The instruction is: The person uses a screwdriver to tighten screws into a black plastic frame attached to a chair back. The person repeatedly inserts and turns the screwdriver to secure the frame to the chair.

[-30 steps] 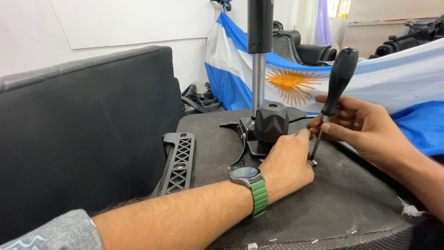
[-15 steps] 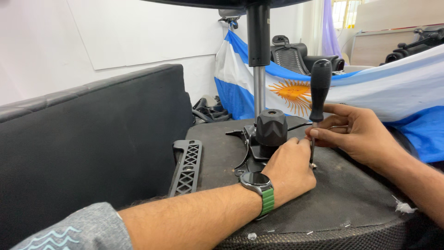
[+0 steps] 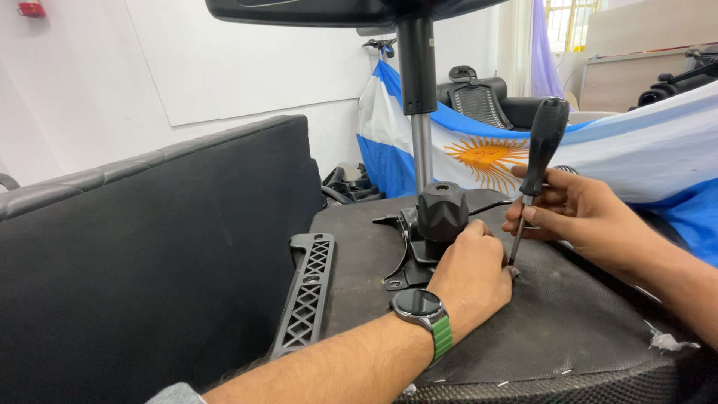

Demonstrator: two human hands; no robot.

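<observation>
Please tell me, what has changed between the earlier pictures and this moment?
The screwdriver in the right hand went from a clear tilt to nearly upright, with its tip down at the chair underside. Nothing was taken or released. The left hand still rests beside the black mechanism; the armrest part lies as before.

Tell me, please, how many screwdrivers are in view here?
1. The black-handled screwdriver stands nearly upright in the right hand, its tip down beside the left hand. Others may lie hidden behind the hands.
</observation>
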